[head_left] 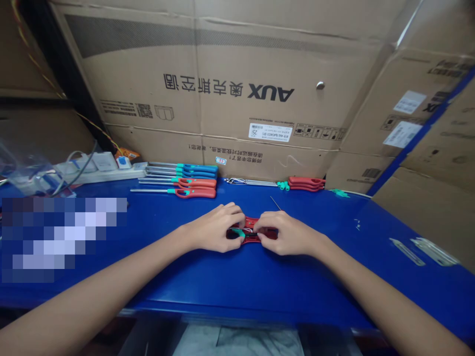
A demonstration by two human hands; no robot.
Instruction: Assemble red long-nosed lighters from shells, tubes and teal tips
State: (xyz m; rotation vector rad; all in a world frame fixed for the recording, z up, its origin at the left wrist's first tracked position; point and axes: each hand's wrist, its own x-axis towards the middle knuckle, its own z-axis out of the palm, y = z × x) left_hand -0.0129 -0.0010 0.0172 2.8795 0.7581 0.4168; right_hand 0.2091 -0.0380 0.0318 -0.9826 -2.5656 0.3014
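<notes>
An opened red lighter casing (252,240) lies at the middle of the blue table, with its inside facing up. A green piece (238,232), thin white wire and a dark part show within it. My left hand (217,228) grips the casing's left end between thumb and curled fingers. On the right end, my right hand (284,233) is closed in a pinch, its thumb on the near edge. The fingers of both hands hide much of the casing. Just behind my right hand, a thin metal rod (275,202) slants on the table.
Several long-necked lighters with blue (200,170) and red handles (200,192) lie at the back left, near a white power strip (111,173). Metal tubes (260,183), red casings (306,183) and green pieces (340,193) line the back. Pale strips (434,251) lie right. Cardboard (222,39) walls the rear.
</notes>
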